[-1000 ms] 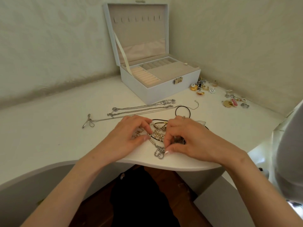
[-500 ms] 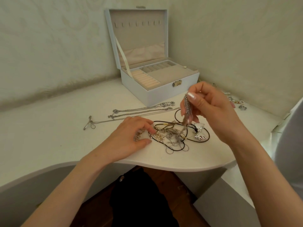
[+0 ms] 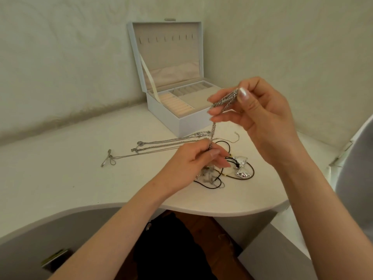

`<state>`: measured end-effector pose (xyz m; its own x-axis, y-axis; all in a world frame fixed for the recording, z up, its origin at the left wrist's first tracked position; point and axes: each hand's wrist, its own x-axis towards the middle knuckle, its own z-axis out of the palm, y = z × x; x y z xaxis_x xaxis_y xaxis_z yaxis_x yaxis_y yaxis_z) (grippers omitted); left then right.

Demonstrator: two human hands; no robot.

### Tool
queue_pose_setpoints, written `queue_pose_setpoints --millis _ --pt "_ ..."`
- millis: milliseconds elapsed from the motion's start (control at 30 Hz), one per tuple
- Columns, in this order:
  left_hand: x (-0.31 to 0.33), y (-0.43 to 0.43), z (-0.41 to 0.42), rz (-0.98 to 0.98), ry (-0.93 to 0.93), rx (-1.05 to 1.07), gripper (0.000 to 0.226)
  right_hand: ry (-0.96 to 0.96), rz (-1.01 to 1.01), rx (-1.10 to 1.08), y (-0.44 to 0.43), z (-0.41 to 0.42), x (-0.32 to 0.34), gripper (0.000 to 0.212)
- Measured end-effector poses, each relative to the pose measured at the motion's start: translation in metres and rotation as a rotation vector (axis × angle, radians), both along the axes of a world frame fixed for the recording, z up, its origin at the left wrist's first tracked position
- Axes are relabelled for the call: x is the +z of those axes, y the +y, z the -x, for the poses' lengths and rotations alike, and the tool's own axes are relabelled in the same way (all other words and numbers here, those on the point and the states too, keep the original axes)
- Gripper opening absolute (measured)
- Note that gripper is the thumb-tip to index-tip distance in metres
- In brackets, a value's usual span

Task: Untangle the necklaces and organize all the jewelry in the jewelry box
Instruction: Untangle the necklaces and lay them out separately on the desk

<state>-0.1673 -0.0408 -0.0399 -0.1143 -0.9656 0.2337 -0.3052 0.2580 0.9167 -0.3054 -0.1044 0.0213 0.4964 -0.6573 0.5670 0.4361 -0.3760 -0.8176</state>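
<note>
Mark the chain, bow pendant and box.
chain (image 3: 213, 129), head view, on its hanging middle stretch.
bow pendant (image 3: 242, 174), head view, on the lower lobe.
box (image 3: 163, 116), head view, on the left outer wall.

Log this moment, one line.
right hand: pinches silver chain top | left hand: pinches chain lower | tangle: on table | jewelry box: open

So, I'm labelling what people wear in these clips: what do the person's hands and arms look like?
The left forearm and right forearm are bare, with no sleeves, watch or bracelet showing. The right hand has long nails with pale, pearly polish; the left hand has long nails in a pale pinkish finish. No rings show.
</note>
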Motion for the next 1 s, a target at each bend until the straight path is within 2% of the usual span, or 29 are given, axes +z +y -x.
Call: queue_pose_setpoints --millis 233,633,800,1000 --pt "-0.005 0.002 -0.001 -0.053 0.136 -0.034 0.025 -0.061 0.055 -0.044 0.002 -0.008 0.02 0.014" --pt "0.016 0.006 -0.004 -0.094 0.409 0.074 0.02 0.105 0.001 -0.168 -0.003 -0.004 -0.003 0.013" --pt "0.017 0.008 -0.008 -0.159 0.345 0.092 0.012 0.066 -0.059 -0.193 -0.006 0.0 -0.006 0.014" --pt "0.017 0.011 -0.011 -0.193 0.327 0.076 0.016 0.074 -0.053 -0.237 -0.008 -0.001 -0.005 0.016"
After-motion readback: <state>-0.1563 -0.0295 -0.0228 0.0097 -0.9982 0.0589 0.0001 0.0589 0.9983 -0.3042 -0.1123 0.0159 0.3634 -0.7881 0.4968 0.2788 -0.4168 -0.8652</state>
